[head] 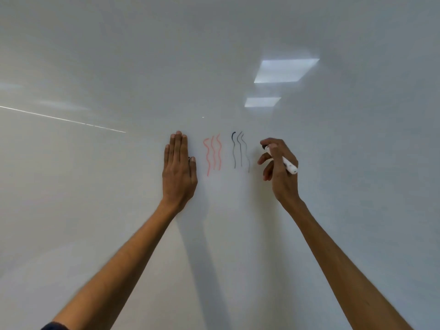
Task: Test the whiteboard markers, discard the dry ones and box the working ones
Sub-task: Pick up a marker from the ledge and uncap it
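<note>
Beside squiggles (241,151), marker (290,166) in right hand (281,173)

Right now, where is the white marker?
In the head view it sits right of centre: the white marker is gripped in the right hand, just right of the black wavy lines on the whiteboard.

whiteboard (95,67) under left fingers (177,146): smooth, glossy, mirrors reflected light panels (285,70) | marker (289,166) in right fingers (273,148): white plastic barrel, smooth, faint sheen
</note>
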